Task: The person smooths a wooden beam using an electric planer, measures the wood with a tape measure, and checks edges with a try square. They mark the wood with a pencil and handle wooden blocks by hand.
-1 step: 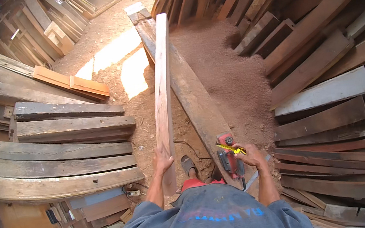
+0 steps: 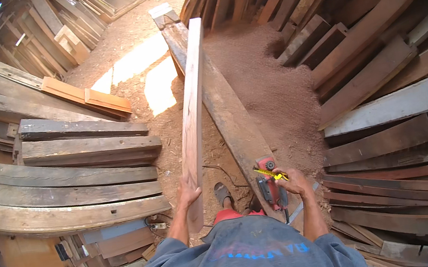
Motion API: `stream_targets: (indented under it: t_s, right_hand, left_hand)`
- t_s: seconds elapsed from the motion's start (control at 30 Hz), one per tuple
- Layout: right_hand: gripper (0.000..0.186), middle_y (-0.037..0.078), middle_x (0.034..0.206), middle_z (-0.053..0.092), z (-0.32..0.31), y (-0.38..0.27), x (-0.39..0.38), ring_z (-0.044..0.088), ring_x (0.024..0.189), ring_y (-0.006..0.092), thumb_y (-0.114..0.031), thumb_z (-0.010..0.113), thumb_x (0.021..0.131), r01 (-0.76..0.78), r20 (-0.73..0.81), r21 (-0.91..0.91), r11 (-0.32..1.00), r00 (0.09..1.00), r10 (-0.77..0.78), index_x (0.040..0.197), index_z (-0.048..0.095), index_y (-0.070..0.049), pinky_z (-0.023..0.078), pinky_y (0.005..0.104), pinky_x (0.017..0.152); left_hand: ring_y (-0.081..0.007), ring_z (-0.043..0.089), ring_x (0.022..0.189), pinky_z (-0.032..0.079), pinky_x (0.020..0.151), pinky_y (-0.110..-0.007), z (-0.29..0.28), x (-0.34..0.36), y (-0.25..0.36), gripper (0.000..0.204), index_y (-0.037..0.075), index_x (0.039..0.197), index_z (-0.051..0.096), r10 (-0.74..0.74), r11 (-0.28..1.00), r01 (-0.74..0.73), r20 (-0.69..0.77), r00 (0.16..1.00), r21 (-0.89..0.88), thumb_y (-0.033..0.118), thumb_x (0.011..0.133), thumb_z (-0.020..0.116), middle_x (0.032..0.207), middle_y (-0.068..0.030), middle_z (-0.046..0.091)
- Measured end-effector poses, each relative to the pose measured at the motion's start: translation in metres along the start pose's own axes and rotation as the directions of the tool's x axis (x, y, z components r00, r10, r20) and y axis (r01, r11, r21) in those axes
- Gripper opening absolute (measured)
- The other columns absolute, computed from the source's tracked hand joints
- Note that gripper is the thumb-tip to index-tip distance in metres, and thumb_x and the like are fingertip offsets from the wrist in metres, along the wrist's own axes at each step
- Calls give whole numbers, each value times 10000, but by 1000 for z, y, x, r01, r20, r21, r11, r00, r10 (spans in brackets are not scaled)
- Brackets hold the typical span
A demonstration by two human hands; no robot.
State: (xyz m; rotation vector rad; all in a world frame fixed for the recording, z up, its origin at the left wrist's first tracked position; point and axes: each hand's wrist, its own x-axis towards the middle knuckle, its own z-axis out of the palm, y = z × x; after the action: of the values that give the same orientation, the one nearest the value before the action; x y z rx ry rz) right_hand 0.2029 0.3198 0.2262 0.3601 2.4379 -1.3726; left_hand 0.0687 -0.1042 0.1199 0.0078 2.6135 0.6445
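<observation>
My left hand (image 2: pixel 189 192) is closed around the near part of a long, pale wooden plank (image 2: pixel 193 117). The plank points away from me, and its far part overlaps the view of a worn board bench (image 2: pixel 231 118). In my right hand (image 2: pixel 295 182) is a yellow tape measure (image 2: pixel 268 173), with a short length of blade out to the left. The blade passes over a red and black power planer (image 2: pixel 270 190), which rests on the near end of the bench. The fingers partly cover the tape's case.
Stacked old timbers (image 2: pixel 85 180) line the left side, and more boards (image 2: pixel 382 135) fill the right. Reddish shavings (image 2: pixel 266 78) lie heaped right of the bench. A dark cord (image 2: pixel 224 171) runs over the floor by my sandalled foot (image 2: pixel 222 192). A wooden panel (image 2: pixel 42 264) stands at lower left.
The plank's far end has swung slightly to the right. Both hands keep their hold.
</observation>
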Motion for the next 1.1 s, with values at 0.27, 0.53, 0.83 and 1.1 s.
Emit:
stream_targets:
  t_s: [0.27,0.53,0.83,1.1]
  right_hand:
    - [424,191,1011,732,-23,-41,103,694,953,344,-234,708,817,118,-154,-109,987,979,-134,1214,698,-86,530,430,857]
    - [385,207,978,717,-61,-97,270,687,923,357,-263,683,821,63,-225,-396,916,960,-164,1162,705,-86,535,470,830]
    - [363,160,948,726,-55,-126,503,669,853,222,-186,628,847,35,-320,-605,795,904,-284,1179,723,-72,536,421,708]
    - [456,155,1252,699,-32,-156,572,641,1146,281,-188,619,866,-29,-219,-594,804,967,-127,1309,684,-104,527,452,994]
  left_hand:
    - [-273,568,1234,470,1075,-429,-79,-119,-139,994,66,1529,328,43,505,517,618,785,-691,334,721,840,1389,-121,553]
    - [-238,590,1117,495,988,-391,-10,-204,-139,807,61,1390,501,-288,51,766,725,626,-641,430,746,818,1225,-82,617]
    - [-187,572,1004,446,948,-308,86,-198,-230,720,33,1246,579,-259,39,708,677,688,-705,519,761,798,1091,-37,610]
    - [-224,618,1164,478,1028,-348,106,-204,-271,932,-29,1461,434,-181,9,760,746,640,-650,483,776,805,1307,-112,628]
